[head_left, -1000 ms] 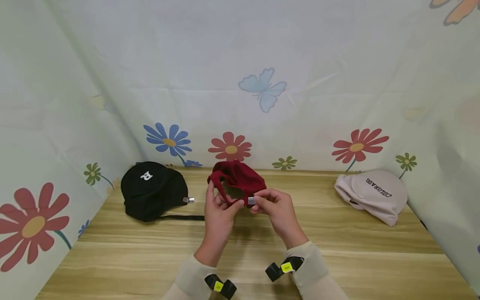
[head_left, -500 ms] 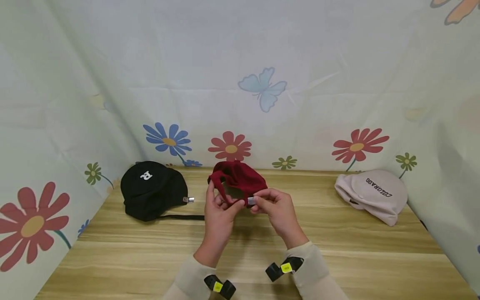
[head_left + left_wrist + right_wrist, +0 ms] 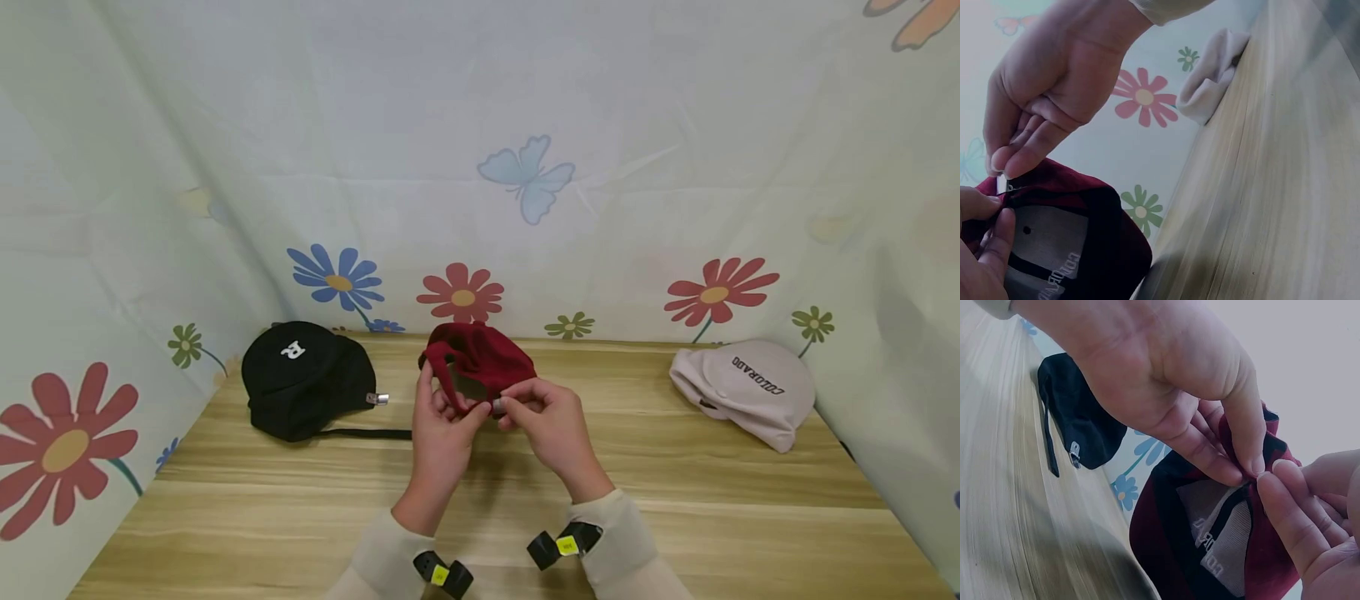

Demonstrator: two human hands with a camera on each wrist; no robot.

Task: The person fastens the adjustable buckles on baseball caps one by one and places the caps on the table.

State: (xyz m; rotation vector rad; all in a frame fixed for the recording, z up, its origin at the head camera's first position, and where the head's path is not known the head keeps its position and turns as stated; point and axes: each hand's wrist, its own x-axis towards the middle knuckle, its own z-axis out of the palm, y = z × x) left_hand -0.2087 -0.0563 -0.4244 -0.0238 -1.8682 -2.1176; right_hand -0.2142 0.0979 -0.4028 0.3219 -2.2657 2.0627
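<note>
A dark red cap [image 3: 491, 354] is held up at the middle of the table, its inside and back opening turned toward me. My left hand [image 3: 442, 437] grips the cap's back strap, thumb and fingers on the cloth. At the strap, my right hand [image 3: 551, 421] pinches the small silver buckle [image 3: 1002, 184] between thumb and fingers. Both hands' fingertips nearly meet there. White lettering shows on the mesh lining [image 3: 1210, 544] inside the cap. Fingers largely cover the buckle in the head and right wrist views.
To the left a black cap [image 3: 300, 383] with a white R lies on the wooden table [image 3: 712, 533], its strap trailing right. A pale pink cap [image 3: 757, 387] marked COLORADO lies at the right. A flowered cloth [image 3: 622, 250] hangs behind and at both sides.
My right fingers have shifted slightly left toward my left thumb, and less of the silver buckle shows. The left hand and red cap have moved very slightly right. The other caps have stayed put.
</note>
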